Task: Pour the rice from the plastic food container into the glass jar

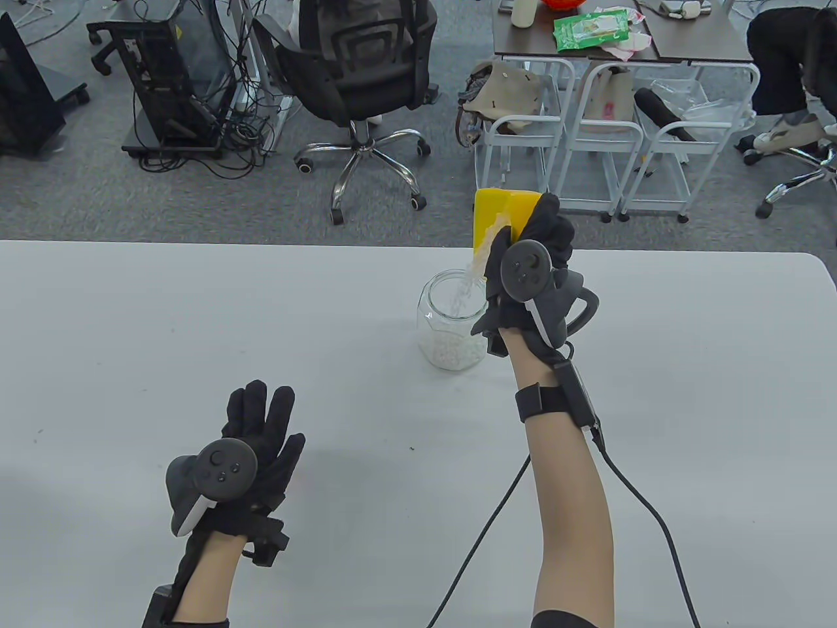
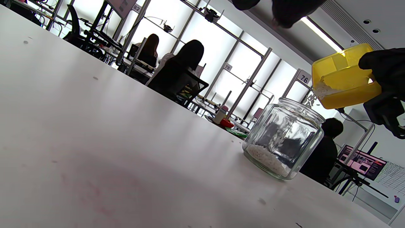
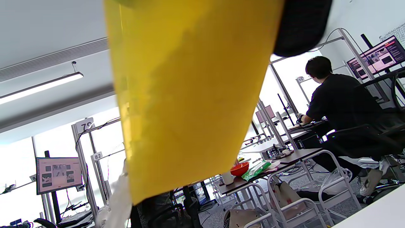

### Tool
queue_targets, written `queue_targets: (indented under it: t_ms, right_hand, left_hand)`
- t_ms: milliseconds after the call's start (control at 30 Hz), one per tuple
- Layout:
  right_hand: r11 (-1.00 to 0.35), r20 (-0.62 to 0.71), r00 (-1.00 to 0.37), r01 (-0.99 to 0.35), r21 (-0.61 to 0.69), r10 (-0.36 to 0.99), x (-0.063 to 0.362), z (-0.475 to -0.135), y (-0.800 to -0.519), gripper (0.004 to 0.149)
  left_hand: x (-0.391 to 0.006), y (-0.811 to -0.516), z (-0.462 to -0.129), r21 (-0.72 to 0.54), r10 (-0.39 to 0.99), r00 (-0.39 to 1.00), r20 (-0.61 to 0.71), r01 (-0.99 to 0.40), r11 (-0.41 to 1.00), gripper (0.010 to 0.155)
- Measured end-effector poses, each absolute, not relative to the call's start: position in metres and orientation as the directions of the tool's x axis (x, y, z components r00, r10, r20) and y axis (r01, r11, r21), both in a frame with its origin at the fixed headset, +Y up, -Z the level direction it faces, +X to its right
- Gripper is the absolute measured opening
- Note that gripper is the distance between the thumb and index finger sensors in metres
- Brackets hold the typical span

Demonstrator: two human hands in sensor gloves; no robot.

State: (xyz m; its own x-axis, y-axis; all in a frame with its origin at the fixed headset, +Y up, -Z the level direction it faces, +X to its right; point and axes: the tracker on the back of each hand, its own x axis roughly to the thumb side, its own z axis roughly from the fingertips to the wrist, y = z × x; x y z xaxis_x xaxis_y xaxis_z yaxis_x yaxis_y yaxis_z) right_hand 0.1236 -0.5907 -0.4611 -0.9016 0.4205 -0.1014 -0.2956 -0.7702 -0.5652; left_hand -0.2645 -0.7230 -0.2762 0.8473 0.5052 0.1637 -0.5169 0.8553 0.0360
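Rice [image 1: 465,288] streaming down, a thin white fall from the low corner of the container [image 1: 503,212] into the mouth of the jar [image 1: 451,324], just right of centre in the table view. More rice heaped white across the jar's bottom, showing through the glass. Container yellow, tipped steeply above and slightly right of the jar, not touching its rim. Held up there by the right hand [image 1: 529,275], gloved fingers wrapped round the container's right side, tracker facing the camera, forearm rising from the bottom edge with a black cable trailing down beside it.

Left hand [image 1: 252,451] lower left of the frame, fingers spread and pointing up the picture, grasping nothing, low over the white table [image 1: 196,314], well apart from the jar. Contact with the tabletop: cannot tell.

From the left wrist view: jar [image 2: 283,139] standing upright at right of centre on the tilted-looking table [image 2: 95,133], clear faceted glass, rice [image 2: 267,160] low inside. Container [image 2: 343,79] at upper right, its lip just above the jar's rim, rice piled at the pouring corner, dark glove of the right hand [image 2: 384,85] clamped on its far end.

From the right wrist view: container [image 3: 190,82] filling the middle of the frame, yellow and translucent, one dark fingertip [image 3: 300,25] over its upper right edge. Pale blur of rice at its lower left corner. Jar out of that view.
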Motion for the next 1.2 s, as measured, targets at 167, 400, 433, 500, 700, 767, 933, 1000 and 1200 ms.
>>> queue_targets:
  t_ms: [167, 400, 433, 500, 700, 767, 933, 1000, 1200]
  right_hand:
    - [-0.777, -0.093, -0.915, -0.276, -0.565, 0.392, 0.119, -0.462, -0.591, 0.071]
    - [-0.785, -0.075, -0.937, -0.241, -0.571, 0.342, 0.114, -0.461, -0.593, 0.071]
    - [-0.785, -0.073, -0.940, -0.235, -0.573, 0.334, 0.113, -0.461, -0.593, 0.071]
    - [-0.788, -0.066, -0.947, -0.221, -0.574, 0.313, 0.111, -0.461, -0.595, 0.071]
    - [-0.793, -0.053, -0.962, -0.190, -0.579, 0.269, 0.106, -0.460, -0.596, 0.071]
    - [-0.797, -0.049, -0.966, -0.178, -0.577, 0.252, 0.104, -0.460, -0.596, 0.071]
    - [-0.800, -0.036, -0.981, -0.134, -0.585, 0.190, 0.098, -0.459, -0.597, 0.071]
    - [-0.801, -0.032, -0.985, -0.118, -0.586, 0.169, 0.097, -0.458, -0.597, 0.071]
    - [-0.800, -0.019, -0.996, -0.055, -0.598, 0.084, 0.091, -0.457, -0.599, 0.071]
  left_hand:
    - [-0.264, -0.723, -0.276, 0.036, 0.503, 0.848, 0.165, -0.515, 0.856, 0.066]
    - [-0.264, -0.723, -0.276, 0.036, 0.500, 0.850, 0.167, -0.512, 0.858, 0.066]
    - [-0.264, -0.723, -0.276, 0.035, 0.500, 0.850, 0.167, -0.512, 0.858, 0.066]
    - [-0.264, -0.723, -0.276, 0.035, 0.499, 0.850, 0.167, -0.511, 0.859, 0.066]
    - [-0.263, -0.723, -0.276, 0.034, 0.498, 0.851, 0.167, -0.510, 0.860, 0.066]
    - [-0.263, -0.723, -0.276, 0.033, 0.498, 0.851, 0.167, -0.510, 0.860, 0.066]
    - [-0.263, -0.723, -0.276, 0.032, 0.498, 0.851, 0.167, -0.510, 0.860, 0.066]
    - [-0.263, -0.723, -0.276, 0.031, 0.498, 0.851, 0.167, -0.509, 0.860, 0.066]
    - [-0.263, -0.723, -0.276, 0.031, 0.497, 0.852, 0.168, -0.508, 0.861, 0.066]
